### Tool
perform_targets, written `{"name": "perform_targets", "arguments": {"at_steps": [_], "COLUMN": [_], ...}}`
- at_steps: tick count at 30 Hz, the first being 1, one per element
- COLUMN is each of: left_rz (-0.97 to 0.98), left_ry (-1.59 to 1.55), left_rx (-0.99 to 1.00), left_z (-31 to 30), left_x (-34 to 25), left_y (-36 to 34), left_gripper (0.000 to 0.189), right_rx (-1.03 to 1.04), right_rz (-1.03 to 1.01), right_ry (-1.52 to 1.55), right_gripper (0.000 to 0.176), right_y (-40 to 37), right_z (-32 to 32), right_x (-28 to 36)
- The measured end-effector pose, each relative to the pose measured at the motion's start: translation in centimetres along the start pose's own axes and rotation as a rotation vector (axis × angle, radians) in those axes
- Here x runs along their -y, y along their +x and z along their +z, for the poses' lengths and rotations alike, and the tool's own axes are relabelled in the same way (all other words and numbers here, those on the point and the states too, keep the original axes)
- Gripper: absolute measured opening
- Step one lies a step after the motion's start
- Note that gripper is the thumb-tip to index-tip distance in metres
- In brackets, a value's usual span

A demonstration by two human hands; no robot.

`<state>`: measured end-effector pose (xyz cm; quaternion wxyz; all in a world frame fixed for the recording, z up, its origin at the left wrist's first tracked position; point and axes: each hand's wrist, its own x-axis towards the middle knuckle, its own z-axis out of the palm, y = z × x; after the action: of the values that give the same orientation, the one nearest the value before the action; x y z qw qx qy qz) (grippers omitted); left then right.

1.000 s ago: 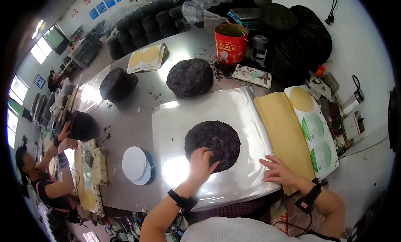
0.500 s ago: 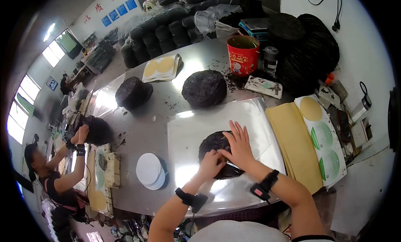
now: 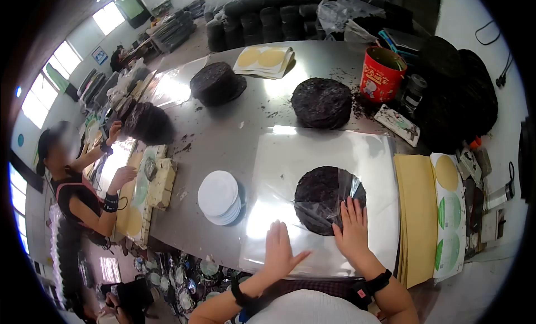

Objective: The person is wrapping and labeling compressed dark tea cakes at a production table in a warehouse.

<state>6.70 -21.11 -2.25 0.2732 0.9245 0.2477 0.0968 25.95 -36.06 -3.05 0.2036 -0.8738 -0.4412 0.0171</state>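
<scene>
A dark round cake [image 3: 318, 184], which looks like dried seaweed, lies on a stack of clear plastic sheets [image 3: 273, 162]. Clear film is folded over part of its top and shines near its right side. My right hand [image 3: 352, 232] rests with outstretched fingers on the cake's lower right edge and the film. To the lower left of the cake, my left hand [image 3: 281, 251] is spread out over the plastic sheets, holding nothing and apart from the cake. Left of the sheets stands a stack of white round discs [image 3: 218, 193].
More dark cakes [image 3: 322, 103] sit farther back, near a red bucket [image 3: 382, 75] and a jar [image 3: 414, 92]. Brown paper [image 3: 416, 212] and round-printed label sheets [image 3: 448, 212] lie at the right. A co-worker [image 3: 75, 184] works at the left beside another dark stack [image 3: 149, 124].
Both hands have come apart: the left has let go of the cake and moved down-left, the right has shifted to its lower right edge. My view has turned; the co-worker's hands have separated.
</scene>
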Motion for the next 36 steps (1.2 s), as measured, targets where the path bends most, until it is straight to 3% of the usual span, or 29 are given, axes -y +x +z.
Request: {"name": "perform_targets", "arguments": {"at_steps": [3,6,10,13,14,17,18,19,21,22,23,25,28,31,32,35,36], "left_rz": [0.032,0.197,0.426,0.185,0.216,0.319,0.337,0.287,0.222,0.021,0.003,0.123,0.387,0.255,0.263,0.324,0.428], "left_ry": [0.125,0.311,0.325,-0.177,-0.098,0.134,0.112,0.027,-0.329,-0.57,-0.338,0.071,0.254,-0.332,-0.287,0.0,0.078], "left_rx": [-0.17,0.009,0.019,0.231,0.195,0.13,0.069,0.074,0.055,0.222,0.216,0.303,-0.084,-0.091,-0.015,0.318,0.219], "left_z": [-0.7,-0.8,1.2,-1.0,-1.0,-0.4,0.4,1.7,2.4,1.3,1.6,3.9,3.4,3.6,3.2,6.0,6.6], "left_x": [-1.3,-1.4,-0.4,-2.0,-2.4,-3.3,-3.1,-2.7,-2.9,-3.9,-4.4,-3.2,-4.0,-2.8,-2.9,-0.1,0.8], "left_y": [4.4,7.4,8.6,10.1,10.4,11.6,11.7,11.9,12.6,12.6,12.4,12.6,12.2,14.2,13.8,14.0,13.9], "left_gripper": [0.105,0.099,0.097,0.096,0.096,0.098,0.093,0.099,0.108,0.112,0.116,0.125,0.126,0.109,0.103,0.11,0.11], "right_rx": [-0.048,-0.024,0.043,0.066,0.073,0.069,-0.184,-0.247,-0.26,-0.063,-0.129,-0.346,-0.582,0.003,0.246,-0.386,-0.44], "right_rz": [0.056,0.019,-0.114,0.123,0.25,0.074,-0.065,-0.074,-0.057,0.144,0.179,0.127,-0.039,0.092,0.22,0.01,-0.042], "right_ry": [-0.082,-0.049,0.064,0.643,0.748,0.352,0.163,0.002,0.152,0.632,0.758,0.564,-0.151,0.282,0.351,0.3,0.125], "right_gripper": [0.063,0.059,0.056,0.058,0.054,0.045,0.038,0.041,0.046,0.05,0.051,0.053,0.053,0.062,0.061,0.052,0.049], "right_y": [0.1,0.0,1.3,2.6,3.1,5.0,4.9,4.9,4.7,4.4,4.2,5.2,7.4,6.5,6.9,7.3,7.7], "right_z": [-1.2,-0.8,-0.9,-2.5,-2.8,-1.7,-1.4,-1.5,0.3,-0.4,-0.2,-1.1,-1.3,-0.6,-2.0,-1.2,-1.2], "right_x": [1.2,0.4,-0.1,0.9,1.0,-0.3,0.1,0.4,-0.2,-0.1,0.2,0.6,-0.5,-1.6,-1.5,-1.5,-1.4]}}
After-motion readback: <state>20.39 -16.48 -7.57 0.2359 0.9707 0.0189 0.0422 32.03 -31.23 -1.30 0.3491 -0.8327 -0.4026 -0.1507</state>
